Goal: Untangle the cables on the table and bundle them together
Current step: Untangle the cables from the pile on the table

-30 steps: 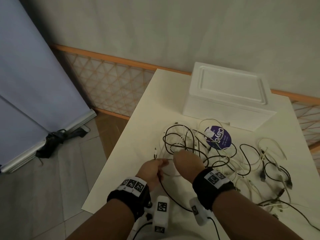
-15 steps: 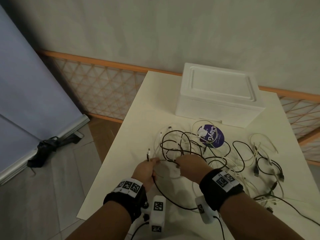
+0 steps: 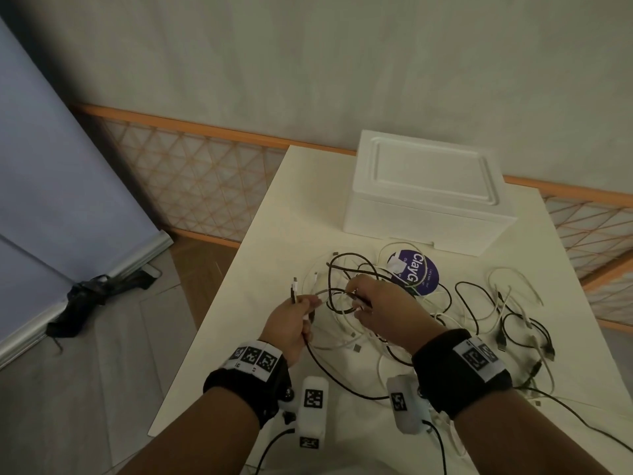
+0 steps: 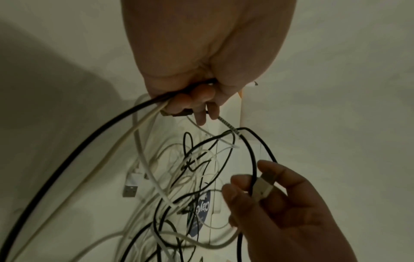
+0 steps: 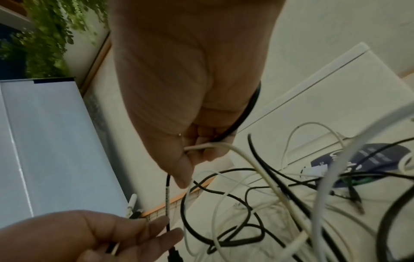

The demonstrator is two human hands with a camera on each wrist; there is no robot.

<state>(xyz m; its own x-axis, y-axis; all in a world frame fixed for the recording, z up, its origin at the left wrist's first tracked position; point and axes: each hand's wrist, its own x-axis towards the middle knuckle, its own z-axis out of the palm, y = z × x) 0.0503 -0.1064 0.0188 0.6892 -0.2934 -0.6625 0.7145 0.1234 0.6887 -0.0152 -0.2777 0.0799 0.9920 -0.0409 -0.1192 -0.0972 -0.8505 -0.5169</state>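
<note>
A tangle of black and white cables (image 3: pixel 346 286) lies on the cream table (image 3: pixel 260 269). More of them spread to the right (image 3: pixel 513 323). My left hand (image 3: pixel 306 303) grips a bunch of cable ends, and their plugs (image 3: pixel 294 287) stick up above the fist. In the left wrist view its fingers (image 4: pixel 197 106) curl round a black cable (image 4: pixel 89 147) and a white one. My right hand (image 3: pixel 356 299), just to the right, pinches a USB plug (image 4: pixel 263 187). In the right wrist view, white cable (image 5: pixel 215 146) and black cable run through its fingers.
A white foam box (image 3: pixel 428 190) stands at the back of the table. A round purple sticker (image 3: pixel 416 275) lies in front of it under the cables. The table's left edge (image 3: pixel 212 323) drops to the floor. A grey-blue panel (image 3: pixel 61 200) leans at the left.
Both hands have lifted off the table with their cables. The right hand, earlier down on the tangle, now holds a plug end raised close to the left hand.
</note>
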